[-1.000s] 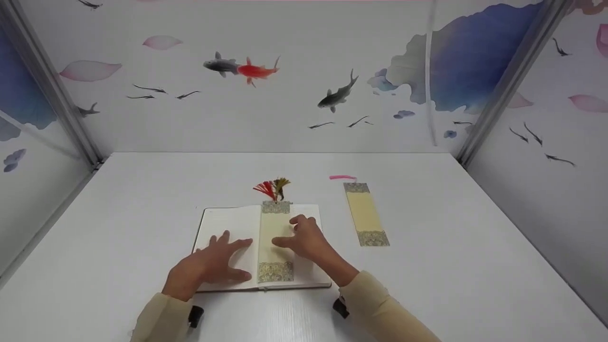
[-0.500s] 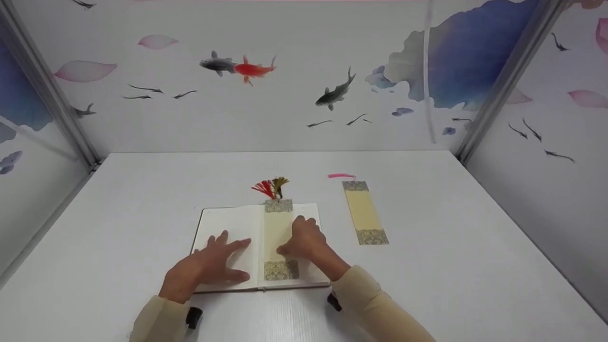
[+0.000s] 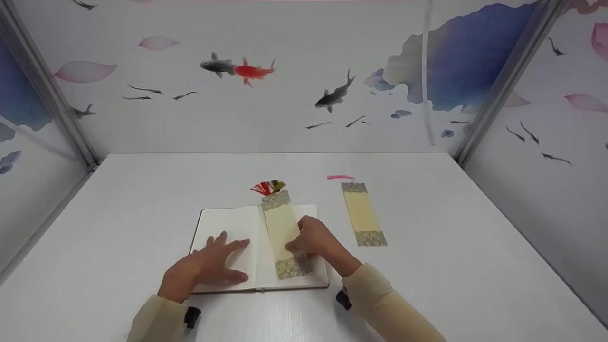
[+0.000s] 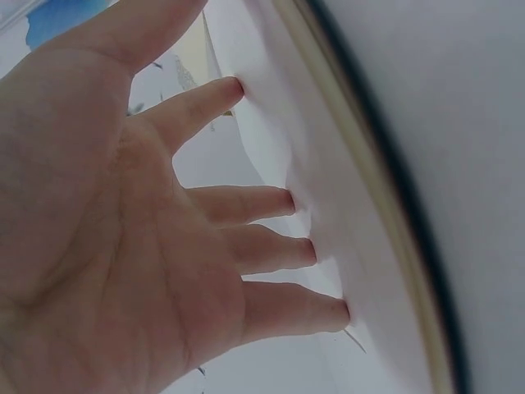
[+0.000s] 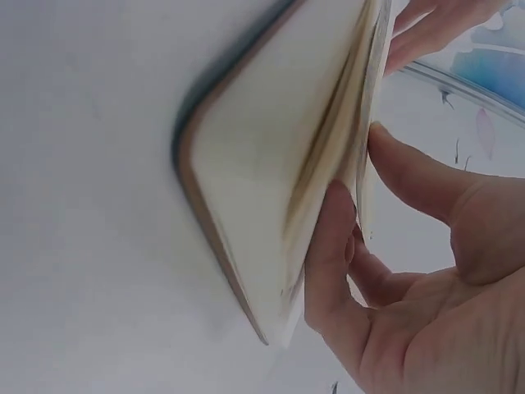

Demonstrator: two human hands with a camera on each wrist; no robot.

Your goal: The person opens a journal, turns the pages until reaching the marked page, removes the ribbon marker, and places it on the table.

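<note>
Head view: a yellow bookmark [image 3: 280,228], with red and gold tassels [image 3: 268,186] at its upper end, lies tilted over the right page [image 3: 265,268] of the notebook, whereas half a second ago it stood straight; lifting is judged begun but incomplete, with the pink-tasselled bookmark [image 3: 363,213] untouched on the table [image 3: 427,204]. Left wrist view: the left hand [image 4: 156,213], fingers spread, rests its tips on the left page [image 4: 328,164]. Right wrist view: the right hand [image 5: 451,312] pinches the yellow bookmark's edge between thumb and fingers, beside the notebook [image 5: 238,148].
</note>
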